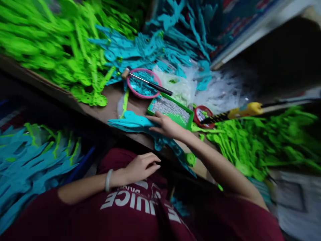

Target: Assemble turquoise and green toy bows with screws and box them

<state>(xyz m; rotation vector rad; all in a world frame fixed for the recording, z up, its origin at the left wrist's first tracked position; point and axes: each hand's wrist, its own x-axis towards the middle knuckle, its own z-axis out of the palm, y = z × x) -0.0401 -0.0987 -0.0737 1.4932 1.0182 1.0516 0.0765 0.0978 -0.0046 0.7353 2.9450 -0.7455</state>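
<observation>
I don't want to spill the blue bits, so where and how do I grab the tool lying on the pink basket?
Probably by its black handle, coming from the right and closing your fingers over the top. That slim end sticks out past the rim of the pink basket, beyond the blue bits; the other end has a chunky tan head.

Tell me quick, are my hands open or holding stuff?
Left hand: loosely open, nothing seen in it.
Right hand: over the blue part; can't tell if it's holding it.
</observation>
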